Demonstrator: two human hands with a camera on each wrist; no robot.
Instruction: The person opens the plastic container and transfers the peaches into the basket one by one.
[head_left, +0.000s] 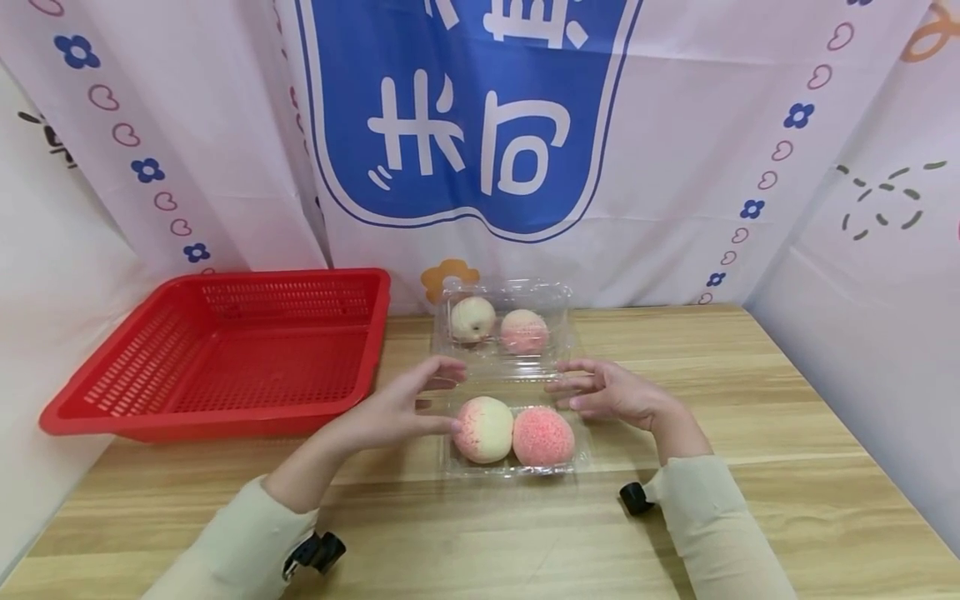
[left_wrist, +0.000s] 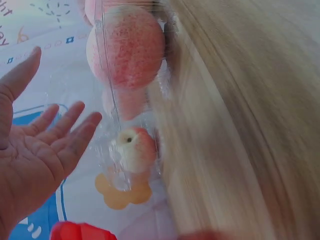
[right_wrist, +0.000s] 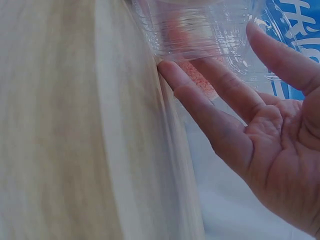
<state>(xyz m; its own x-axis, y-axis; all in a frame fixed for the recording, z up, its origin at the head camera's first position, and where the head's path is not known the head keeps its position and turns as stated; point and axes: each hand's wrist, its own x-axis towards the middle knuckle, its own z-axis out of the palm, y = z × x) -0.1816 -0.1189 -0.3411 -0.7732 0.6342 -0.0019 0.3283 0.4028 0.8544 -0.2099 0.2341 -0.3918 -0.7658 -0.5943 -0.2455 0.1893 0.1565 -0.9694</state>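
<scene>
The left grip (head_left: 401, 410) was spread wide, holding nothing, its thumb by a cream, pink-blushed peach (head_left: 489, 429); the right grip (head_left: 618, 397), fingers parted, held nothing at the right edge of the clear plastic clamshell (head_left: 517, 367). A red basket (head_left: 262, 367) bounded the room leftward; the wooden surface (head_left: 750, 392) ran rightward to its edge. Beside the blushed peach, in the near half, sat a speckled pink peach (head_left: 545, 436); two cream-and-pink peaches (head_left: 525, 332) lay in the far half.

Seemingly a booth, by its printed cloth backdrop (head_left: 468, 167), pale side walls (head_left: 870, 317) and wood-grain table (head_left: 795, 442).
</scene>
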